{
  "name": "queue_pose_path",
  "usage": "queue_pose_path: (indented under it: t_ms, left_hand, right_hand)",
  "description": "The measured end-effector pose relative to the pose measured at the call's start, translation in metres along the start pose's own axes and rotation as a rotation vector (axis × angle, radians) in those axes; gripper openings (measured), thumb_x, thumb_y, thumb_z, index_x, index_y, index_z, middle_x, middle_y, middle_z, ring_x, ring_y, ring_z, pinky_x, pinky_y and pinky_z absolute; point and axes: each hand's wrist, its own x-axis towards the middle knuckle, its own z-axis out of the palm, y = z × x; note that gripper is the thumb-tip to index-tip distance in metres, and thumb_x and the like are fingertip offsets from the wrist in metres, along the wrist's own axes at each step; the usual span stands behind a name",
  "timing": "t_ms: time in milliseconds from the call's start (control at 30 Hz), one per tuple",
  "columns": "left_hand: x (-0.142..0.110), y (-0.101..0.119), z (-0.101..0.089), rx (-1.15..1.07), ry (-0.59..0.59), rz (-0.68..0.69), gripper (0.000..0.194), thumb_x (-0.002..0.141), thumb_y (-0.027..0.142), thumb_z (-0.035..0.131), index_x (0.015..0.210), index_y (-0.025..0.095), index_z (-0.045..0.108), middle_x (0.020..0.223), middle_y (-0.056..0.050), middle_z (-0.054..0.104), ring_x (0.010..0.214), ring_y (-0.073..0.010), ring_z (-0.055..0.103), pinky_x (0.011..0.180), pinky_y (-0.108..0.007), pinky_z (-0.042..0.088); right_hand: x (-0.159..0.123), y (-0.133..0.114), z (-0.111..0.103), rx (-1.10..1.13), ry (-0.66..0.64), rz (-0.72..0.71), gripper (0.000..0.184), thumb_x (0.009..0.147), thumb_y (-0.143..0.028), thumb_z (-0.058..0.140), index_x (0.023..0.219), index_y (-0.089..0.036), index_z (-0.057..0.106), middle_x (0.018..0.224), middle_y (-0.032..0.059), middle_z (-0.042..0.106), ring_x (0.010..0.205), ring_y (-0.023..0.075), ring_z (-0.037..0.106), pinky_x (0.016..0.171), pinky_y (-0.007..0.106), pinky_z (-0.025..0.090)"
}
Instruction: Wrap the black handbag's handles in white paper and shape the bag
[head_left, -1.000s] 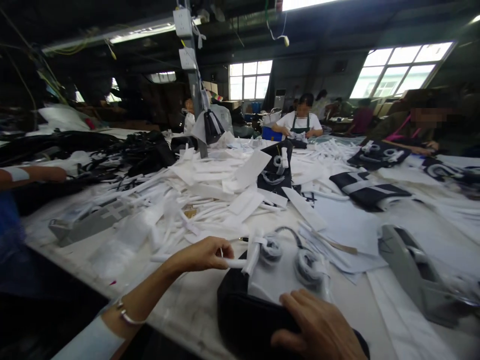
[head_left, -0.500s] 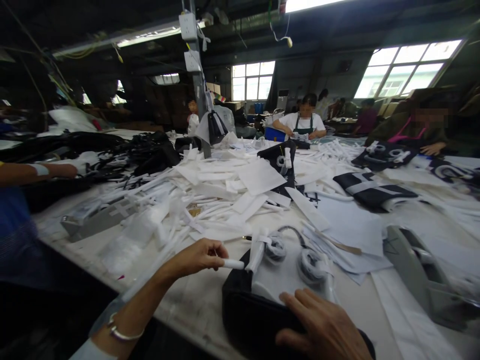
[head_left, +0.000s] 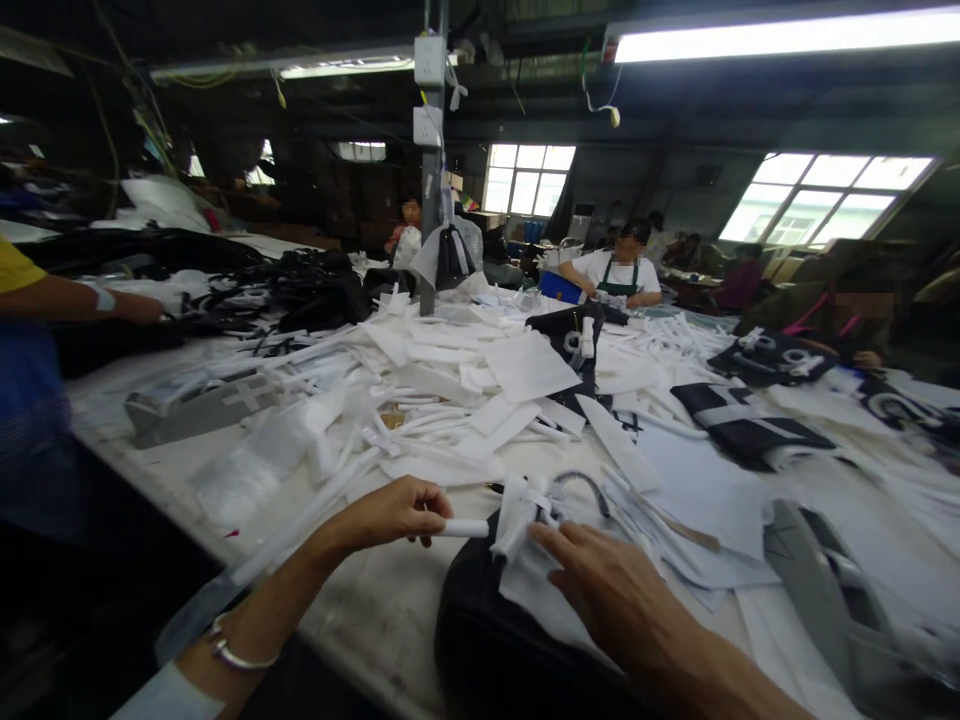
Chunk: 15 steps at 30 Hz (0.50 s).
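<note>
My left hand (head_left: 409,515) is closed on a short white foam tube (head_left: 463,528), whose free end points right toward a black bag (head_left: 480,610). The bag lies at the table's front edge with a sheet of white padding (head_left: 525,590) on it. My right hand (head_left: 600,580) reaches over the padding, fingers stretched out, the fingertips at a white-wrapped piece (head_left: 517,510) on the bag's left side. A dark curved handle (head_left: 583,485) shows beyond the hand. My right hand hides much of the bag's top.
White foam strips and sheets (head_left: 450,380) are heaped across the table. Grey tape dispensers stand at right (head_left: 825,580) and left (head_left: 202,410). A folded black bag (head_left: 750,420) lies right. A post (head_left: 431,200) rises behind; co-workers stand around the table.
My right hand has moved left and farther forward, from the bag's near edge to the white-wrapped piece. My left hand still holds the foam tube. The head view has tilted up slightly.
</note>
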Motion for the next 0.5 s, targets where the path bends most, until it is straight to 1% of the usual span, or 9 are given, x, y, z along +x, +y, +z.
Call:
queue_pose_path:
  t_ms: [33, 67, 100, 133, 200, 267, 300, 400, 500]
  left_hand:
    - [0.000, -0.002, -0.001, -0.008, 0.021, 0.003, 0.028, 0.073, 0.033, 0.062, 0.091, 0.013, 0.068, 0.074, -0.002, 0.065, 0.067, -0.0157, 0.062, 0.059, -0.022, 0.042]
    - [0.001, -0.004, -0.002, -0.018, 0.046, 0.006, 0.028, 0.073, 0.033, 0.062, 0.091, 0.013, 0.068, 0.074, -0.002, 0.064, 0.067, -0.0158, 0.062, 0.059, -0.022, 0.042]
    - [0.002, -0.005, -0.002, -0.029, 0.073, 0.010, 0.029, 0.073, 0.034, 0.063, 0.092, 0.013, 0.068, 0.074, -0.002, 0.064, 0.067, -0.0159, 0.062, 0.059, -0.023, 0.042]
    - [0.003, -0.006, -0.002, -0.040, 0.097, 0.017, 0.029, 0.073, 0.034, 0.063, 0.092, 0.013, 0.068, 0.075, -0.002, 0.064, 0.067, -0.0159, 0.062, 0.059, -0.023, 0.042]
    - [0.006, -0.005, -0.001, -0.050, 0.117, 0.038, 0.029, 0.073, 0.034, 0.063, 0.093, 0.014, 0.068, 0.074, -0.002, 0.065, 0.067, -0.0156, 0.062, 0.058, -0.022, 0.042]
    - [0.012, -0.002, 0.001, -0.034, 0.101, 0.065, 0.027, 0.073, 0.033, 0.062, 0.091, 0.014, 0.069, 0.071, -0.001, 0.065, 0.066, -0.0150, 0.061, 0.058, -0.022, 0.041]
    - [0.015, 0.000, 0.002, -0.026, 0.084, 0.079, 0.027, 0.072, 0.032, 0.062, 0.090, 0.014, 0.070, 0.070, -0.001, 0.064, 0.065, -0.0147, 0.060, 0.057, -0.022, 0.041]
    - [0.028, 0.008, 0.003, -0.039, 0.038, 0.119, 0.025, 0.070, 0.030, 0.063, 0.089, 0.014, 0.072, 0.068, 0.000, 0.064, 0.064, -0.0137, 0.059, 0.058, -0.022, 0.041]
    - [0.039, 0.018, 0.003, -0.064, 0.048, 0.179, 0.025, 0.070, 0.029, 0.064, 0.089, 0.015, 0.072, 0.067, 0.000, 0.064, 0.063, -0.0125, 0.058, 0.058, -0.021, 0.040]
  right_hand:
    - [0.010, 0.000, 0.003, -0.073, 0.000, -0.043, 0.047, 0.083, -0.008, 0.059, 0.126, -0.026, 0.054, 0.095, 0.0030, 0.072, 0.080, 0.0217, 0.069, 0.061, 0.027, 0.044]
    - [0.019, -0.001, 0.007, -0.135, -0.009, -0.091, 0.052, 0.082, -0.006, 0.058, 0.130, -0.027, 0.051, 0.091, 0.0021, 0.072, 0.074, 0.0210, 0.069, 0.055, 0.026, 0.039]
    - [0.028, -0.002, 0.011, -0.185, -0.019, -0.139, 0.053, 0.082, -0.005, 0.057, 0.130, -0.027, 0.050, 0.087, 0.0011, 0.072, 0.068, 0.0197, 0.069, 0.050, 0.026, 0.033]
    - [0.035, -0.003, 0.015, -0.227, -0.026, -0.179, 0.050, 0.083, -0.005, 0.057, 0.127, -0.027, 0.051, 0.082, 0.0002, 0.072, 0.062, 0.0182, 0.067, 0.046, 0.026, 0.027]
    - [0.043, -0.003, 0.021, -0.282, -0.013, -0.233, 0.034, 0.084, -0.005, 0.054, 0.112, -0.024, 0.057, 0.074, -0.0011, 0.071, 0.055, 0.0156, 0.064, 0.045, 0.029, 0.018]
    - [0.046, 0.000, 0.025, -0.266, 0.050, -0.266, 0.022, 0.087, -0.006, 0.051, 0.099, -0.022, 0.059, 0.068, -0.0016, 0.068, 0.051, 0.0137, 0.062, 0.045, 0.029, 0.017]
    - [0.045, 0.003, 0.027, -0.238, 0.103, -0.281, 0.020, 0.088, -0.006, 0.049, 0.098, -0.021, 0.058, 0.066, -0.0017, 0.066, 0.050, 0.0132, 0.061, 0.046, 0.029, 0.019]
    - [0.038, 0.012, 0.030, -0.161, 0.266, -0.327, 0.025, 0.090, -0.007, 0.041, 0.105, -0.019, 0.057, 0.063, -0.0016, 0.063, 0.048, 0.0126, 0.058, 0.047, 0.027, 0.024]
    - [0.032, 0.016, 0.032, -0.130, 0.342, -0.315, 0.029, 0.091, -0.007, 0.038, 0.110, -0.018, 0.057, 0.064, -0.0007, 0.064, 0.048, 0.0130, 0.059, 0.048, 0.027, 0.027]
